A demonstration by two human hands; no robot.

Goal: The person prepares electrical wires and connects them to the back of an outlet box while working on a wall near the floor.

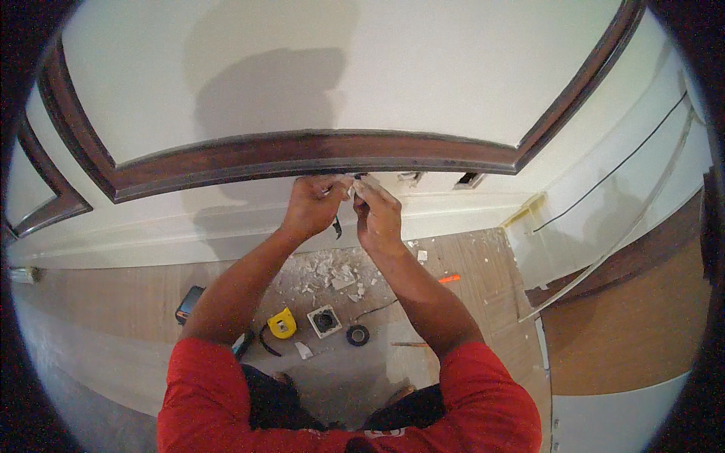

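Panelled wall (453, 83): left hand (311, 208) and right hand (380, 214) nearly meet, fingers bunched, grip impossible to tell; dark wire (337, 228) at their 7 o'clock, probably light, flexible, best pinched near its end.

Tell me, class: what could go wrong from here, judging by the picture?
Loose white rubble on the floor might get underfoot. The yellow tape measure and black roll lie near the legs and could be knocked. The dark strip dangling between the left grip and right grip might snag.
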